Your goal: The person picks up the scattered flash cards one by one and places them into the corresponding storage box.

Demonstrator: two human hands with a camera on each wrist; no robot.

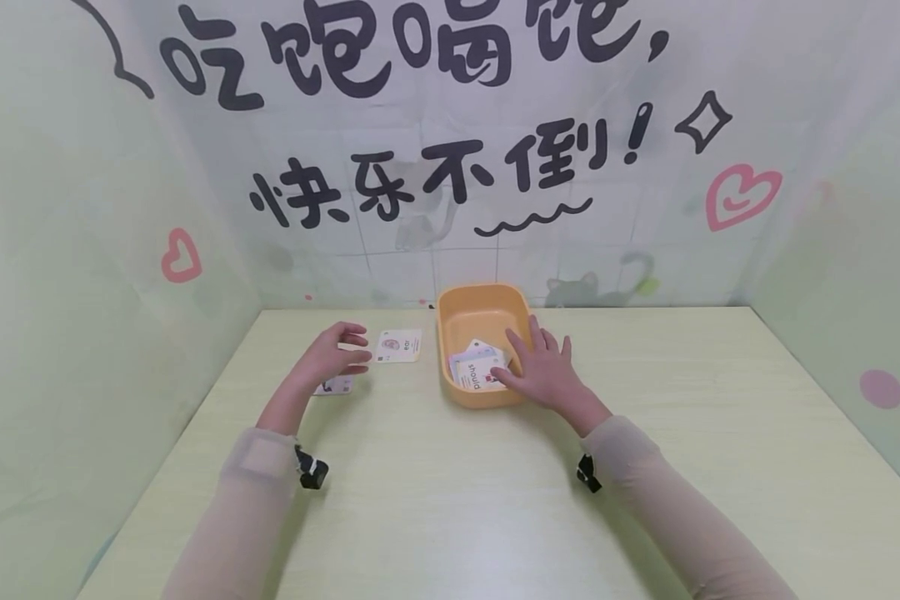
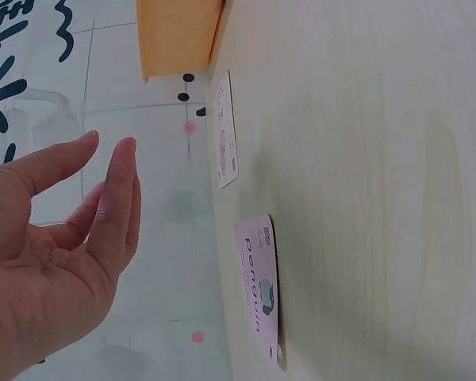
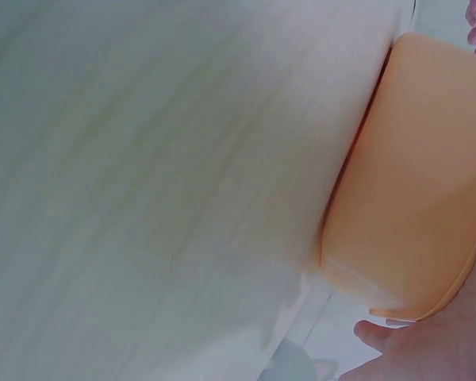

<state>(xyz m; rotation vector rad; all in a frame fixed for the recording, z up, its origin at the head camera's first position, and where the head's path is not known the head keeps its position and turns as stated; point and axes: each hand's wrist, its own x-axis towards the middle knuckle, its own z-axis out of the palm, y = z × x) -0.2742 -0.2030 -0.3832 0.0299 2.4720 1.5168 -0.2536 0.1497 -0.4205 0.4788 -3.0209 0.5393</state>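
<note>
So there's a pale green counter (image 1: 450, 500) with an orange tub (image 1: 483, 310) sitting near the back wall, a bit right of center. Inside the tub is a loose little pile of word cards (image 1: 477, 368), the top one reads "should", and they sit at the near end of the tub.

The right hand (image 1: 542, 371) is reaching over the tub's near right corner, fingers (image 1: 521, 343) spread out and pretty much straight, tips down over the cards. Can't really tell if they're actually touching the pile or just over it, but nothing is pinched. The right wrist view is blurry and mostly shows the tub's outer wall (image 3: 412, 182) with a bit of palm at the bottom edge.

The left hand (image 1: 336, 353) is off to the left of the tub, holding nothing, fingers loosely bent and relaxed. In the left wrist view the left hand (image 2: 55, 238) is clearly lifted off the counter with the fingers (image 2: 115, 198) apart from the cards. Two cards lie flat near it: a white card (image 1: 398, 345) just past the fingertips, between the hand and the tub, and a penguin card (image 2: 258, 278) partly hidden under the hand in the head view, printed "Penguin" with a small picture.

Both arms are in sheer beige sleeves (image 1: 251, 467) with a small black clip at each wrist
</note>
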